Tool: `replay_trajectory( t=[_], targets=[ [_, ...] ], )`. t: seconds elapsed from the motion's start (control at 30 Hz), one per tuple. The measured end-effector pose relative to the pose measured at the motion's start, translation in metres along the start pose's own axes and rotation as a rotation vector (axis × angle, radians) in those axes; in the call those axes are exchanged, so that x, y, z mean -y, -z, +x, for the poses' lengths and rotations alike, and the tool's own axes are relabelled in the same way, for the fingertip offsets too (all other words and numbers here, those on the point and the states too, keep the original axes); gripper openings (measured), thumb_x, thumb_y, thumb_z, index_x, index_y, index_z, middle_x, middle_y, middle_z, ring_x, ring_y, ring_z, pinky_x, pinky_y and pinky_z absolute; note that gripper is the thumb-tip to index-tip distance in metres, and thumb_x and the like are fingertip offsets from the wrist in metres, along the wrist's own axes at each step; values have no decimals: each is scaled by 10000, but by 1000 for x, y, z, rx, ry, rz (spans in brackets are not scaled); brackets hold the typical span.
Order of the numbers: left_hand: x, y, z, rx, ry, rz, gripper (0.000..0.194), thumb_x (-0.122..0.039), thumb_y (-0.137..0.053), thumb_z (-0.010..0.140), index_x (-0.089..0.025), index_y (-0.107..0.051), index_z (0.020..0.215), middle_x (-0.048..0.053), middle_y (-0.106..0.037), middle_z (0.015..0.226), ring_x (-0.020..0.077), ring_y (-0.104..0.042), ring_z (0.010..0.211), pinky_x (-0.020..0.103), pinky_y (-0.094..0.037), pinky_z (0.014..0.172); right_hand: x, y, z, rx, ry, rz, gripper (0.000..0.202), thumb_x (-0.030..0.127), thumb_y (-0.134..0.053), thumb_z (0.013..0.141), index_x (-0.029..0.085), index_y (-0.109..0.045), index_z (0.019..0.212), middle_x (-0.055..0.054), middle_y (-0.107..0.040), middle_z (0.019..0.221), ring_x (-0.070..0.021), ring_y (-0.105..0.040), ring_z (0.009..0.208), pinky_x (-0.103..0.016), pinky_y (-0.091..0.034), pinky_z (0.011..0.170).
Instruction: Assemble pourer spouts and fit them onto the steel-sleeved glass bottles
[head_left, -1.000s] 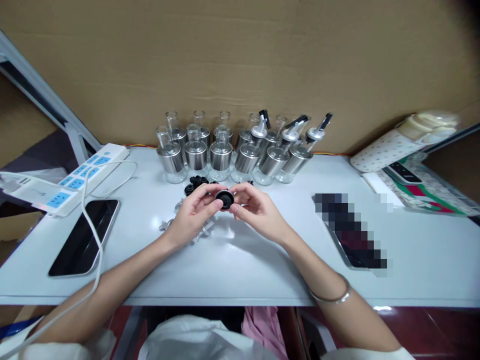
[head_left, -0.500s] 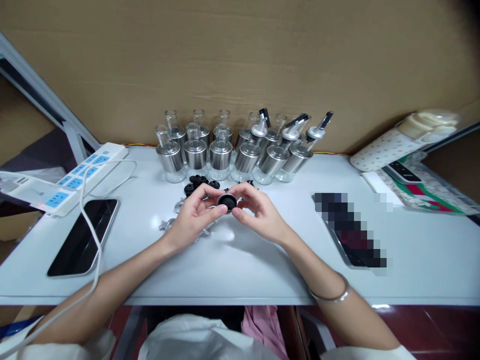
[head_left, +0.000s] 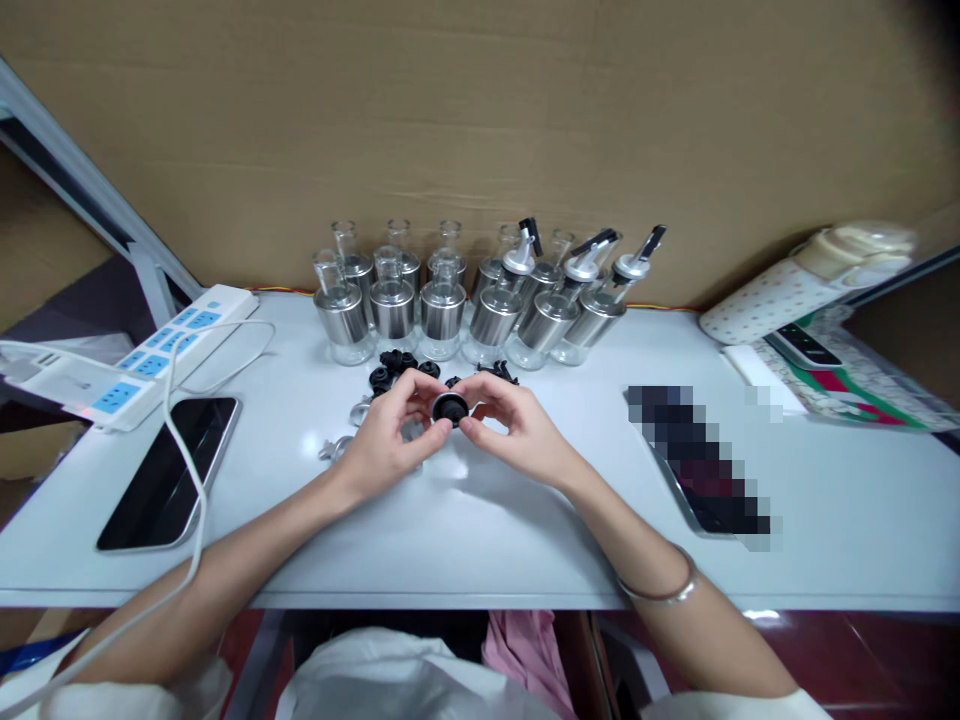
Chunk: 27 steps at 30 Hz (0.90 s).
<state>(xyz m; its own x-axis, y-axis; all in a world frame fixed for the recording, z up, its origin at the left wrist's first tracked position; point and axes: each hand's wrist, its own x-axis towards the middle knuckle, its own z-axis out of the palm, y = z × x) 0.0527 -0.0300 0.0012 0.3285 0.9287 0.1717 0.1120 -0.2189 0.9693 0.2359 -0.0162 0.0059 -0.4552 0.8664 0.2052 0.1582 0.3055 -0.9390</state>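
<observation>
Between my two hands, over the middle of the table, is a pourer cap, a silver rim with a black stopper inside it. My left hand grips its left side with thumb and fingers. My right hand pinches the right side, thumb close to the other thumb. Behind the hands lie black stoppers in a heap and small black parts. Silver caps sit by my left hand, partly hidden by it.
Glass bottles with steel sleeves stand in rows at the back; three on the right carry pourers. To the left are a power strip, a white cable and a phone. A second phone and a leaning flask are on the right.
Both thumbs have shifted to the lower edge of the cap, showing more of the black stopper. The cap has moved slightly left; the bottles and loose parts stay put.
</observation>
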Motion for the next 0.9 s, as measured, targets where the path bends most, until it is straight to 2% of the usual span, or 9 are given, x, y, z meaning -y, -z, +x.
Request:
replay_trajectory(
  t=[0.1,0.23,0.43,0.63,0.77,0.9],
  targets=[
    [-1,-1,0,9,26,76,246,-322,-608,808,-179,-495,973,5,-590,822,132,-575,712,252,-457,655,-1,1,0,26,-4,1,178,251,-561,780,181,-564,943,-47,-654,860,-148,-611,758,-288,-496,700],
    [-1,-1,0,64,74,47,254,-328,-574,829,-188,-449,1000,-28,-576,749,108,-547,610,236,-429,595,-2,0,-1,50,-39,32,193,253,-562,776,188,-542,957,-25,-659,797,-144,-630,707,-300,-512,716],
    [2,0,-2,121,37,-6,189,-294,-572,826,-194,-454,935,-20,-607,790,103,-576,654,199,-428,578,1,-2,-3,97,-139,49,177,232,-565,743,199,-488,899,-6,-652,716,-151,-636,659,-267,-465,615],
    [0,0,-3,112,7,155,153,-223,-555,751,-201,-468,874,-33,-596,763,94,-515,598,203,-419,562,-1,-4,-4,115,-105,36,141,212,-553,728,207,-442,815,31,-575,657,-123,-554,608,-236,-396,572],
    [-4,-1,-3,88,-11,253,148,-216,-541,706,-205,-454,825,-47,-570,724,81,-459,544,198,-393,528,-2,-6,-4,103,-72,11,143,208,-570,721,203,-440,780,52,-515,617,-95,-472,559,-212,-344,531],
    [-8,-1,-4,67,-41,306,141,-223,-522,676,-208,-425,778,-54,-545,694,75,-432,522,194,-386,518,-2,-9,-5,87,-65,41,166,192,-580,702,204,-424,758,58,-507,607,-85,-454,557,-197,-329,521]
  ],
)
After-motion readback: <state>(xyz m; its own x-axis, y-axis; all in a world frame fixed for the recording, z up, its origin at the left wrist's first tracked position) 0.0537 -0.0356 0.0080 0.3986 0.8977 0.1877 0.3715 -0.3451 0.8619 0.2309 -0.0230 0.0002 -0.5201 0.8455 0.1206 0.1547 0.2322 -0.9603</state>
